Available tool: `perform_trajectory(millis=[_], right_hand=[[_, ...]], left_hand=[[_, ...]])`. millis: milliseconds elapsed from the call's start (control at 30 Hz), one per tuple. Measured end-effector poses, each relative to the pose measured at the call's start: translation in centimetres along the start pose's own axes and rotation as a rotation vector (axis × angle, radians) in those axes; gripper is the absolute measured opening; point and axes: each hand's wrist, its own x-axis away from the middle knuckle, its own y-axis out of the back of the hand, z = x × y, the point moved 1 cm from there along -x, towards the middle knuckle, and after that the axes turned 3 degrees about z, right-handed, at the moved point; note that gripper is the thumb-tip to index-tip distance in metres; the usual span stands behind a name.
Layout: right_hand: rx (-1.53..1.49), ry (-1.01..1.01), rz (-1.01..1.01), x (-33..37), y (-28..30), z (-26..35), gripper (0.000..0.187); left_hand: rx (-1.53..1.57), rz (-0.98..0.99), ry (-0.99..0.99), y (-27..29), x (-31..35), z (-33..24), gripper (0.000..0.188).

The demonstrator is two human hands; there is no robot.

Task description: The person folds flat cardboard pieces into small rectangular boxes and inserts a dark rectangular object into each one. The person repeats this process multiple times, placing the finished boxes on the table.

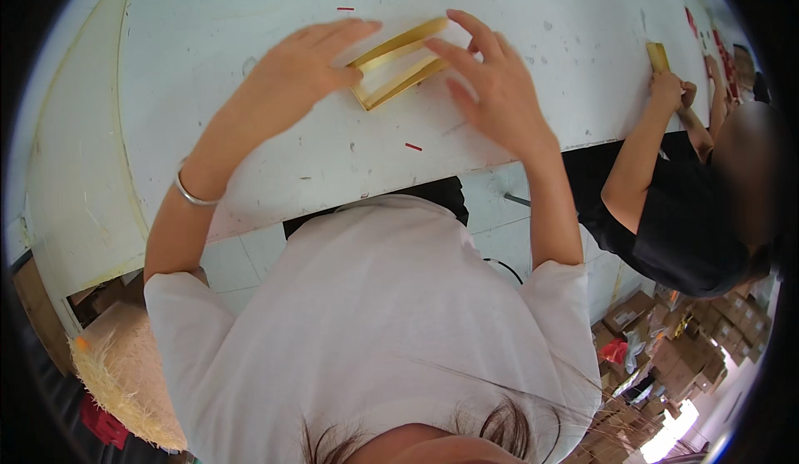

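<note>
A shallow gold rectangular frame or box (407, 84) with thin upright walls lies tilted on the white worktable (300, 168). My left hand (301, 69) is at its left end, fingers stretched out and thumb at the corner. It seems to touch the wall there without gripping it. On the other side, my right hand (502, 89) is spread, with fingertips at the right end of the gold piece. Whether those fingertips touch it, I cannot tell.
Small red strips (414, 147) lie on the table. At the right, a co-worker in black holds another gold piece (658, 57). Cardboard boxes (674, 356) are piled at the lower right. A box with pale shredded filling (125, 381) stands at the lower left.
</note>
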Motion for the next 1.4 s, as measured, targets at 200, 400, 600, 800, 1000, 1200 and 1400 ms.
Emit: perform_trajectory(millis=[200,400,600,800,1000,1200,1400], right_hand=[[0.145,-0.002,-0.079,0.7,-1.8,-0.5,0.021],[-0.082,0.058,0.009,0.7,-1.3,2.8,0.023],[-0.097,0.202,0.162,-0.7,-1.9,0.1,0.033],[-0.222,0.239,0.183,-2.0,-3.2,-0.8,0.022],[-0.080,0.296,0.052,-3.0,-5.3,-0.2,0.020],[-0.141,0.106,0.081,-2.8,-5.0,2.0,0.016],[-0.239,0.061,0.137,-1.0,-3.9,3.1,0.036]], left_hand=[[-0.024,-0.191,0.156,1.0,-0.5,-1.2,0.036],[0.255,-0.139,0.179,-3.3,1.0,-3.0,0.026],[0.604,0.003,0.214,-3.1,1.0,-1.1,0.026],[0.523,-0.028,0.194,-2.9,1.0,-0.5,0.024],[0.548,-0.185,0.246,-4.5,1.2,-0.4,0.019],[0.406,-0.172,0.312,-3.9,0.8,-1.4,0.012],[0.416,-0.205,0.255,-4.1,1.0,-1.4,0.006]])
